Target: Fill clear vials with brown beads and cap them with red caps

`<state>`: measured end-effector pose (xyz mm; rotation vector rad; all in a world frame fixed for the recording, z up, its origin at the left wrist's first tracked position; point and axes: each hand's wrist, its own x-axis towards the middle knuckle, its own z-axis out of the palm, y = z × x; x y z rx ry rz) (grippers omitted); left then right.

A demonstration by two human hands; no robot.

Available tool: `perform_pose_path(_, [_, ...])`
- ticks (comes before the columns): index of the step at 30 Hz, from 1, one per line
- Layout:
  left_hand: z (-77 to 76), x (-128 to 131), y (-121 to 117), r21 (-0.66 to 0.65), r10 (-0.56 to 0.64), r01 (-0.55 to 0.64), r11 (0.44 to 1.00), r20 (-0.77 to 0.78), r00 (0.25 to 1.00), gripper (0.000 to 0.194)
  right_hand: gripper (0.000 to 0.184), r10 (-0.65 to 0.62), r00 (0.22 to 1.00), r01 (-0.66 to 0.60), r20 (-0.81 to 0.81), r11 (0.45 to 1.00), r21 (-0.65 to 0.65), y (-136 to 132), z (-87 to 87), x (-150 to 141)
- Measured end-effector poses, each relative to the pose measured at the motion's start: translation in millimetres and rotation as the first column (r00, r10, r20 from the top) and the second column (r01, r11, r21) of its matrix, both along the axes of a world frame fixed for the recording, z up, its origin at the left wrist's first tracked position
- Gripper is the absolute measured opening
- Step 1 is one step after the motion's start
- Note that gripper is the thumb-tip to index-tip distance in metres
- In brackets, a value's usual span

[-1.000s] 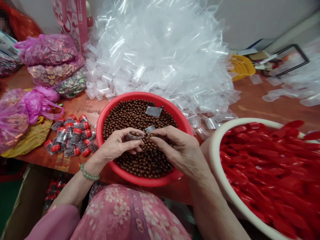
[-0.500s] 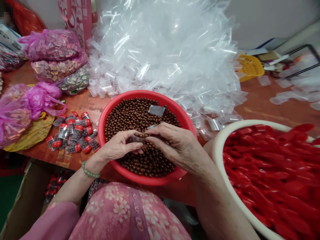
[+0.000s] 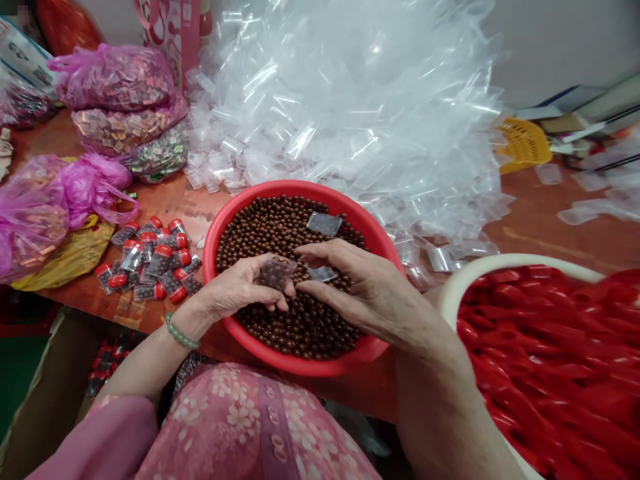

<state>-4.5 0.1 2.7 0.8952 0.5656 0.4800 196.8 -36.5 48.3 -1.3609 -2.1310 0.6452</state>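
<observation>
Since the earlier frame the right hand point(image 3: 367, 290) has drawn apart from the left hand point(image 3: 233, 290), which pinches a small clear bag of brown beads point(image 3: 277, 273) between thumb and fingers. The right hand lies open, its fingers spread just beside a flat clear bag point(image 3: 323, 273) resting on the loose brown beads point(image 3: 300, 330) in a red basin point(image 3: 305, 187). A green bead bracelet point(image 3: 180, 337) circles the left wrist. Left of the basin lie red-capped packets point(image 3: 150, 263); to the right, a white basin point(image 3: 505, 262) holds red plastic pieces point(image 3: 545, 360). Farther off rise a heap of clear bags point(image 3: 350, 100) and pink sacks of foil packets point(image 3: 113, 79).
</observation>
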Motion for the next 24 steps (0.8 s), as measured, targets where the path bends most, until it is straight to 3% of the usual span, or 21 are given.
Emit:
perform_pose_path(6, [-1.6,-1.9,0.4,-0.036,-0.087,0.088,0.995,0.041,0.995,0.035,0.033,0.19,0.979,-0.204,-0.08,0.947,-0.249,28.6,14.9,-2.1])
perform_pose_path(10, [-1.9,-2.7,1.3,-0.032,-0.146,0.148,0.988,0.06,0.987,0.025,0.025,0.237,0.966,-0.258,-0.103,0.886,-0.384,37.7,15.8,-4.8])
perform_pose_path(20, [-4.1,-2.6,2.0,-0.06,-0.178,0.182,0.982,0.055,0.982,0.029,0.021,0.206,0.951,-0.302,-0.232,0.788,-0.537,37.8,5.6,-3.3])
perform_pose_path(24, [-3.7,-3.1,2.0,-0.051,-0.173,0.174,0.983,0.035,0.984,0.03,0.022,0.21,0.952,-0.298,-0.224,0.811,-0.503,38.0,1.5,-6.3])
